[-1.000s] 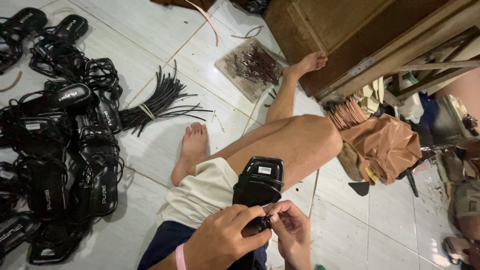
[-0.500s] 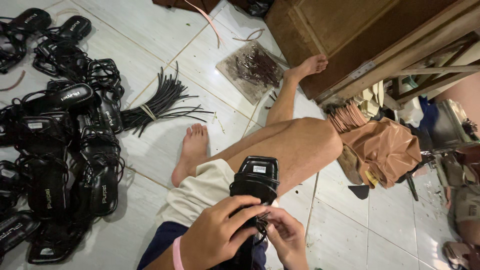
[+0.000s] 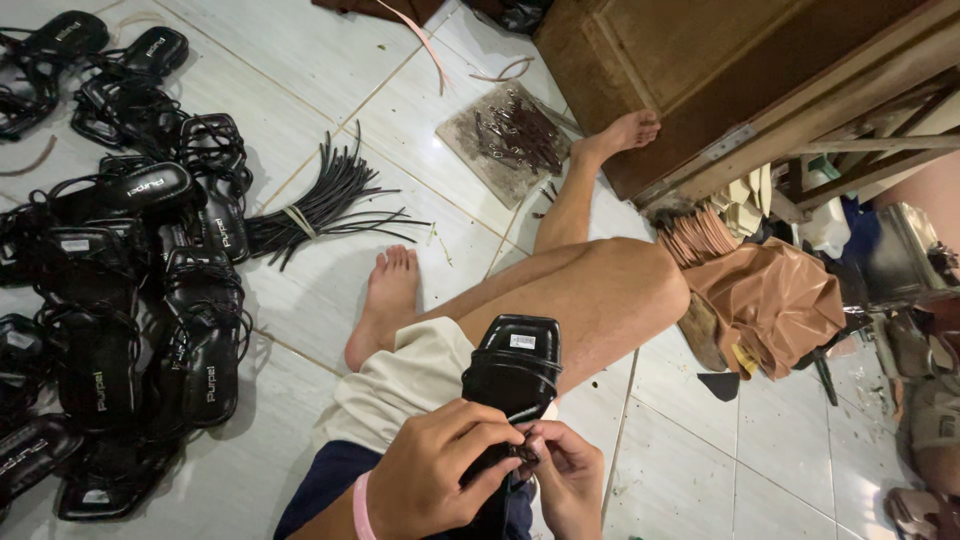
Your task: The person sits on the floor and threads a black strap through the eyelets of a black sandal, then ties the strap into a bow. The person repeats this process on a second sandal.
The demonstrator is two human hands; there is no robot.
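Tiled floor [image 3: 330, 290]: black sandals [image 3: 130, 330], strap bundle [image 3: 320, 205], leg [image 3: 560, 300].

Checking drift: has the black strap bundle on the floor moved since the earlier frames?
No. The strap bundle lies by the same tile joint, beside the sandal pile, as before.

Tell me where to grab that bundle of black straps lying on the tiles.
Grip the bundle of black straps at the pale band around its middle, coming from above. There the strands are bound tight, while the ends toward the foot fan out loose.
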